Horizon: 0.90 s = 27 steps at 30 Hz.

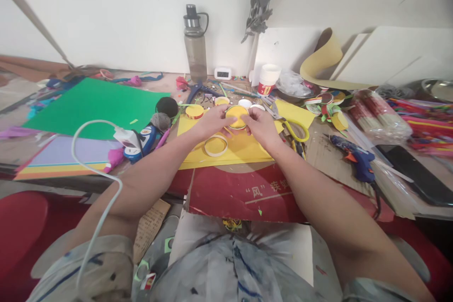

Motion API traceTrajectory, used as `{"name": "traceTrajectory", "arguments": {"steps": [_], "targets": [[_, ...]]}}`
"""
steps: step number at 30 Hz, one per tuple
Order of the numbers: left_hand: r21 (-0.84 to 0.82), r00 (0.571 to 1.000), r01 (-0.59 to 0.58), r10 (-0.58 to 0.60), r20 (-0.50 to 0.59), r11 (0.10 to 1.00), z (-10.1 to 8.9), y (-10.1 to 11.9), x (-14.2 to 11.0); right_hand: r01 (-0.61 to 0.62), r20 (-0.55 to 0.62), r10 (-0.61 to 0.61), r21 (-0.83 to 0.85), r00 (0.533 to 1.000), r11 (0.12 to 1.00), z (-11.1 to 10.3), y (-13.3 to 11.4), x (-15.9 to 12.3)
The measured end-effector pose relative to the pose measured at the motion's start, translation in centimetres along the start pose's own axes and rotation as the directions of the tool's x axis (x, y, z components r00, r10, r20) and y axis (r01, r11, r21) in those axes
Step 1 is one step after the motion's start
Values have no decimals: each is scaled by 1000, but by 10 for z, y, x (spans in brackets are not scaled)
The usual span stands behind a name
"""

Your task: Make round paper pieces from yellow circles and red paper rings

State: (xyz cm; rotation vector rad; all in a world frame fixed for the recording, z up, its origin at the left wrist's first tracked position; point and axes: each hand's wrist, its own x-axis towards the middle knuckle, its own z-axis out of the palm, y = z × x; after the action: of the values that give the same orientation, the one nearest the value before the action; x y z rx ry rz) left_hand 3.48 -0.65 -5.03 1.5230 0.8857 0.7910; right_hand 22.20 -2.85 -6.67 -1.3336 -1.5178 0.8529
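Note:
Both hands meet over a yellow sheet (244,148) in the middle of the worktable. My left hand (212,121) and my right hand (261,126) pinch a round yellow disc (237,116) from either side, fingers closed on its rim. A white-edged paper ring (216,145) lies on the sheet just below my left hand. Other small yellow and white round caps (194,111) sit just behind the hands. Yellow-handled scissors (296,131) lie right of my right hand.
A green sheet (95,106) and stacked coloured paper lie left, with a white cable (92,170) and plug. A grey water bottle (195,45) and paper cup (268,79) stand at the back. A blue glue gun (354,156), a black phone (412,170) and bagged sticks lie right.

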Motion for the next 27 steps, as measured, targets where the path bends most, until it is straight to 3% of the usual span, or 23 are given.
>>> {"name": "traceTrajectory", "arguments": {"steps": [3, 5, 7, 9, 11, 13, 16, 19, 22, 27], "targets": [[40, 999, -19, 21, -40, 999, -2, 0, 2, 55, 6, -56, 73, 998, 996, 5, 5, 1], [50, 995, -27, 31, -90, 998, -4, 1, 4, 79, -61, -74, 94, 995, 992, 7, 8, 3], [41, 979, -22, 29, -199, 999, -7, 2, 5, 82, -145, -73, 59, 987, 995, 7, 9, 4], [30, 937, -16, 25, -348, 999, -12, 4, 7, 77, -161, -80, -25, 984, 997, 5, 7, 2], [29, 887, -15, 27, -461, 999, -17, 4, 9, 109, -70, -119, -132, 990, 985, 4, 1, -3], [20, 863, -22, 29, -504, 1000, -22, 4, 11, 199, 100, -181, -217, 978, 956, 6, -6, -13], [-15, 865, -34, 22, -500, 999, -26, 5, 12, 366, 367, -253, -282, 895, 887, 16, -15, -30], [-41, 891, -14, -6, -454, 999, -25, 5, 12, 447, 503, -238, -348, 831, 824, 27, -18, -41], [-43, 924, 33, -47, -380, 999, -24, 6, 11, 393, 486, -181, -379, 855, 837, 29, -16, -39], [-7, 934, -38, 34, -355, 999, -28, 9, 10, 259, 268, -157, -404, 950, 877, 17, -10, -27]]}}
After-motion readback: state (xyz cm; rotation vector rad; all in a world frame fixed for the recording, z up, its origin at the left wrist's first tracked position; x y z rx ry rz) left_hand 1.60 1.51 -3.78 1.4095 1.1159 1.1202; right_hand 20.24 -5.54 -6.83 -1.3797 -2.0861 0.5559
